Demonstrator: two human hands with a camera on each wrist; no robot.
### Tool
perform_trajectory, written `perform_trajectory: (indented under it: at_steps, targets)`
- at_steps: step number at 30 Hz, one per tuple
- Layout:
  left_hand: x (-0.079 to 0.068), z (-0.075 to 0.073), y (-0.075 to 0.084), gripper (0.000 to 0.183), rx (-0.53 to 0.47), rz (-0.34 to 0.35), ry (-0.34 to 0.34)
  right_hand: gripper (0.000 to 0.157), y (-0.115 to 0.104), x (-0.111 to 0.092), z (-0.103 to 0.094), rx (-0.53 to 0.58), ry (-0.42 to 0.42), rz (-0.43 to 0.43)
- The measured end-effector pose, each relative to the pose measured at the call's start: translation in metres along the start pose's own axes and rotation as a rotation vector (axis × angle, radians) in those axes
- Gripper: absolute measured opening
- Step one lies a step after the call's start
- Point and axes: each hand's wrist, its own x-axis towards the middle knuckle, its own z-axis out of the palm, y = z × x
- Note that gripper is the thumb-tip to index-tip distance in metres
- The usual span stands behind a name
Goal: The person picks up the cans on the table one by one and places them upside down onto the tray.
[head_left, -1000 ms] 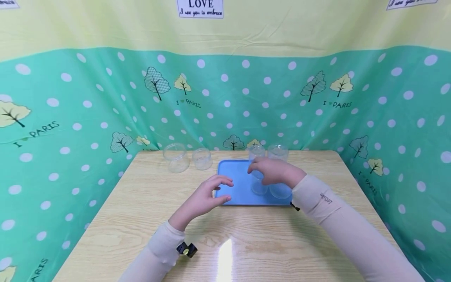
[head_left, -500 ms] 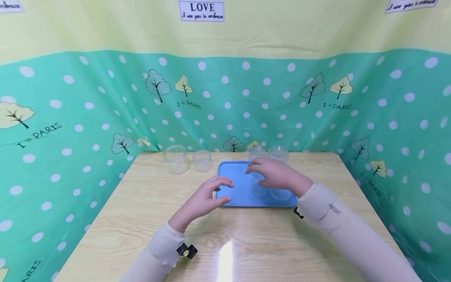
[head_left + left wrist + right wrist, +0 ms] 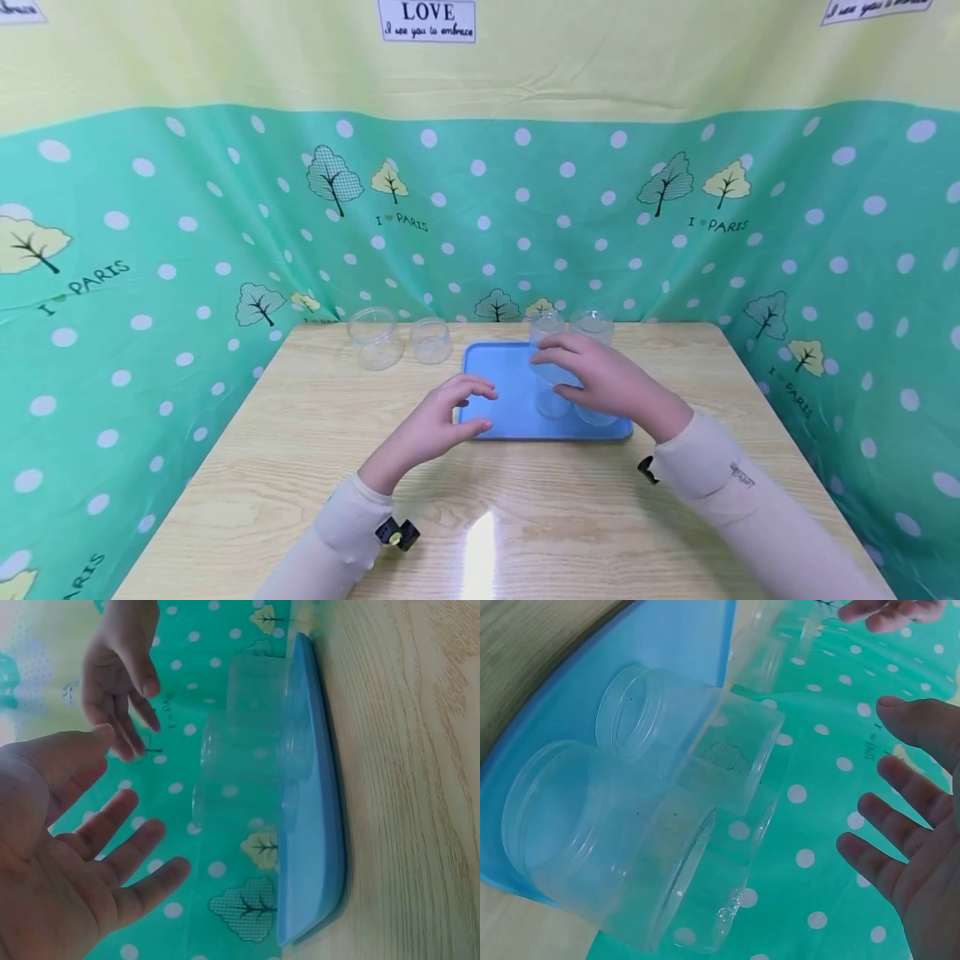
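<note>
Several clear jars stand on a blue tray (image 3: 498, 392). A wide clear jar (image 3: 607, 840) and a narrower clear jar (image 3: 705, 742) are closest in the right wrist view, their threaded rims down against the tray. Above them hovers my right hand (image 3: 600, 377), fingers spread and slightly bent, holding nothing; the right wrist view shows a gap between it and the jars. In the head view it partly hides them. My left hand (image 3: 431, 427) hangs by the tray's left side, thumb and fingers apart, with nothing in its grasp.
Back left on the wooden table (image 3: 300, 467) are two more clear containers, a taller jar (image 3: 377, 340) and a shorter one (image 3: 431, 342). A polka-dot curtain (image 3: 480, 217) encloses the table at the back and both sides.
My right hand has drawn back toward the right and nearer to me, its fingers spreading a little. The left hand and the jars stay where they were.
</note>
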Motion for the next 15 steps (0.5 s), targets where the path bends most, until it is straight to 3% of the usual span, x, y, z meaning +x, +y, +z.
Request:
perform_trajectory:
  at_steps: [15]
  targets:
    - [-0.003,-0.004,-0.004,0.035,0.077,0.027,0.013,0.053,-0.013,-0.029,0.010,0.071,0.115,0.029]
